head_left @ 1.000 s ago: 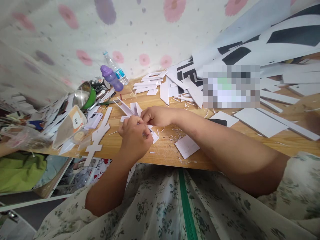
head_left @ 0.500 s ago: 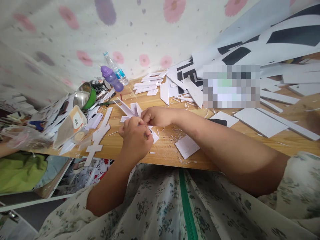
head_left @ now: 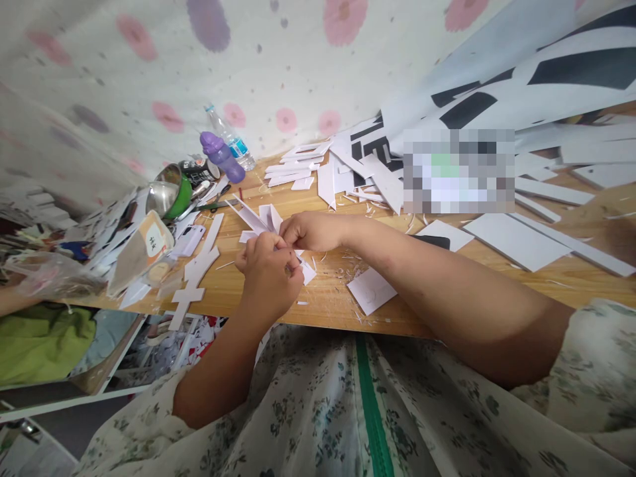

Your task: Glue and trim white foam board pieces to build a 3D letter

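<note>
Your hands meet over the white, thin-walled piece of angled sheet material (head_left: 268, 213), which is on the wooden bench (head_left: 328, 301) left of the middle, between its near and far edges, probably so that it lies within easy reach of both arms. Your left hand (head_left: 271, 268) comes in from the near edge with its fingers curled in around the near part of the piece, leaving little gap, most likely to steady it. Your right hand (head_left: 308, 230) reaches across from the other side, fingers bunched nearly closed against the piece, which suggests fine work at one spot; the fingertips are hidden, so I cannot make out whether they grip it. The flat white cut-out of crossing bars (head_left: 189, 291) lies to your left, reaching the near edge, while the purple plastic bottle (head_left: 218, 158) and the clear bottle with a blue label (head_left: 237, 146) stand by the far edge, perhaps to be out of the way of your elbows. The piece itself looks pale and matt: narrow walls stand up and splay from your fingers toward the far edge, some meeting in sharp corners, with shadowed channels between them. Your fingers cover its middle.
</note>
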Motion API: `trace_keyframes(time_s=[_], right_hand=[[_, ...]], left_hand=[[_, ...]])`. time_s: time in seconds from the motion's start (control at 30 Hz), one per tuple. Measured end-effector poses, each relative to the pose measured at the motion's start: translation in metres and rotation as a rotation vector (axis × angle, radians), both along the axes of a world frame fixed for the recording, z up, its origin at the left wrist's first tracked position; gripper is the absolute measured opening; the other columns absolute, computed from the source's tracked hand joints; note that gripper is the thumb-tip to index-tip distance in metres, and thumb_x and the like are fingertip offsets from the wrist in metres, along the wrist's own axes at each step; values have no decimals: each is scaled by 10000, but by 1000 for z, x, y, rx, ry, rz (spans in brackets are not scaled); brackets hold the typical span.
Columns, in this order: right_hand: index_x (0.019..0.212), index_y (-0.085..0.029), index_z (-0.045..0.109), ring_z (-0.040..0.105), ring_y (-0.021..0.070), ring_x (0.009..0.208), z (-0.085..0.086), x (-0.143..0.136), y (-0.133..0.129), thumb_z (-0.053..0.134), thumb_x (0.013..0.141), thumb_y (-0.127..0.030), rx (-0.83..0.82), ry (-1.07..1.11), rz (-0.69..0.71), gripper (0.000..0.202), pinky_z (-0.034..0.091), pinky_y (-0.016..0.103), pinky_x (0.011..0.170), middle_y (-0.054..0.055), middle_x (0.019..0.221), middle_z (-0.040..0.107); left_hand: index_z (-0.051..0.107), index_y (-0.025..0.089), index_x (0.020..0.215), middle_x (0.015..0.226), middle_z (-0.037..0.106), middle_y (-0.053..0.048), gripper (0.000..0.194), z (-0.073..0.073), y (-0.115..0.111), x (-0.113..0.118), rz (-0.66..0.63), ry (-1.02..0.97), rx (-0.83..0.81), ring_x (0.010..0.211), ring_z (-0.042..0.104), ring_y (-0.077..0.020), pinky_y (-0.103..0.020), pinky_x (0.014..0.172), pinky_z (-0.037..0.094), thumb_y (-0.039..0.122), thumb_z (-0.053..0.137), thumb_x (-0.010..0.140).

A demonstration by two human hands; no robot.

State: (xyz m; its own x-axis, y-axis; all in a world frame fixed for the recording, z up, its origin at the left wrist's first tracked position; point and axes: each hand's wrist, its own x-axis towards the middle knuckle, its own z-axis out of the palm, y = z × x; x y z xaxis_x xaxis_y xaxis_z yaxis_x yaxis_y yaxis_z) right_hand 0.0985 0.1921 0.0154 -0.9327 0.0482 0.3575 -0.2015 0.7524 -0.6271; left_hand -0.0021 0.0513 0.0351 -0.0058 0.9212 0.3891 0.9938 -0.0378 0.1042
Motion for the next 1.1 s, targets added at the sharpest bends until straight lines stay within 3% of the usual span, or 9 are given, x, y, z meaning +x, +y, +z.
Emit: trace_keyframes(time_s=[0.23,0.33,0.47,0.57,0.7,0.87,1.1], right_hand=[[724,-153,722,540,111,695,0,1,0,488,695,21,0,-13,10,293,416,222,676,0,754,657],[722,-140,715,541,110,680,0,1,0,496,680,23,13,-13,-3,277,413,223,669,3,745,663],[777,-132,723,557,117,703,1,1,0,506,651,48,17,-8,-20,309,424,225,677,12,790,683],[830,-149,734,579,125,758,1,1,-1,496,634,79,23,-9,-27,384,437,221,707,12,840,698],[824,-163,738,592,128,768,0,1,-1,518,658,70,11,-2,-37,361,450,219,707,5,821,707],[829,-141,733,597,125,763,-1,1,-1,522,685,61,8,27,-23,326,462,222,707,28,844,706],[822,-138,731,596,122,758,-1,1,-1,541,697,37,18,20,-20,287,451,216,703,28,829,704]], left_hand=[[576,209,549,890,566,-45,131,1,-1,3,28,25,8,964,496,-282,-493,823,341,142,619,654],[611,225,660,931,556,-48,51,-2,-6,0,19,40,79,988,496,-287,-502,861,335,210,660,667],[559,229,975,1051,498,-83,356,-23,-20,-5,-14,18,264,1032,493,-289,-486,892,362,297,706,658],[475,220,1047,1070,486,-99,474,-44,-30,-4,13,-26,331,1043,488,-299,-483,893,381,275,719,643],[420,213,1007,983,515,-79,458,-58,-32,-2,26,-77,414,969,514,-278,-457,848,410,241,707,651],[410,231,906,844,492,-8,440,-56,-25,-5,61,-134,415,813,527,-230,-402,755,410,270,741,619],[410,230,864,795,482,22,437,-60,-18,-5,118,-117,396,790,541,-215,-382,756,376,278,761,607]])
